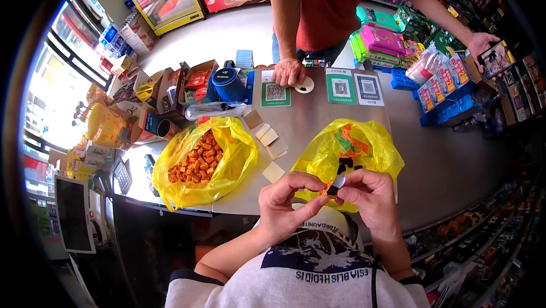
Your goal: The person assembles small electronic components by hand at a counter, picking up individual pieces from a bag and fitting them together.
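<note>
My left hand (287, 203) pinches the orange end of a small orange-and-black piece (332, 190) between thumb and fingers. At its other side my right hand (372, 197) is closed in a pinch, with a pale rounded tab (339, 180) showing at the fingertips. Both hands are over the near edge of an open yellow plastic bag (389, 151). Inside that bag are several black pieces (344, 166) and an orange-and-green wrapper (354, 144). To the left, another yellow bag (242, 160) holds a heap of small orange pieces (199, 159). Pale square cards (274, 172) lie between the bags.
Across the metal counter (307, 120), a person in a red shirt (330, 1) rests one hand (290, 72) beside a white disc (305, 85) and holds a phone (496, 59) in the other. Code cards (341, 87), a blue canister (228, 85) and stacked blue boxes (446, 89) stand around.
</note>
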Tool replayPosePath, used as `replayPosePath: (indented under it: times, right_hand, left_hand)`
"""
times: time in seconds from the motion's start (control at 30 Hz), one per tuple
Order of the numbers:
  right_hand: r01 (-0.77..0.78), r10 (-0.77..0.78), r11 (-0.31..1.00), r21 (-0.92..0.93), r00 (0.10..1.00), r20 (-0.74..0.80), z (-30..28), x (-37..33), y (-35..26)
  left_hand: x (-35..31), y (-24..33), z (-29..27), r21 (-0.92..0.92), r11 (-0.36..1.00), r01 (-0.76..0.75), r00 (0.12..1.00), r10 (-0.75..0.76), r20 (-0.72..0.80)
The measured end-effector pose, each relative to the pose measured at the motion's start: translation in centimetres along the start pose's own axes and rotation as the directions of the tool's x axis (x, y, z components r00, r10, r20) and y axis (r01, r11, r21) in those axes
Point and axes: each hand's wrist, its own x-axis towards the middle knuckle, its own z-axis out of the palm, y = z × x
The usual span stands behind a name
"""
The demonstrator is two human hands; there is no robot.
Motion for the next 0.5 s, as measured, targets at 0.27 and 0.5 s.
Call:
replayPosePath:
  times: [0.27, 0.5]
  right_hand:
    - [-0.078, 0.072, 0.988, 0.134, 0.996, 0.050, -0.10, 0.32, -0.32]
    - [-0.051, 0.048, 0.991, 0.125, 0.998, 0.033, 0.59, 0.26, -0.67]
  left_hand:
    - [0.45, 0.30, -0.10, 0.081, 0.994, -0.067, 0.997, 0.065, 0.029]
    - [0.19, 0.25, -0.19, 0.140, 0.988, -0.062, 0.998, 0.064, -0.009]
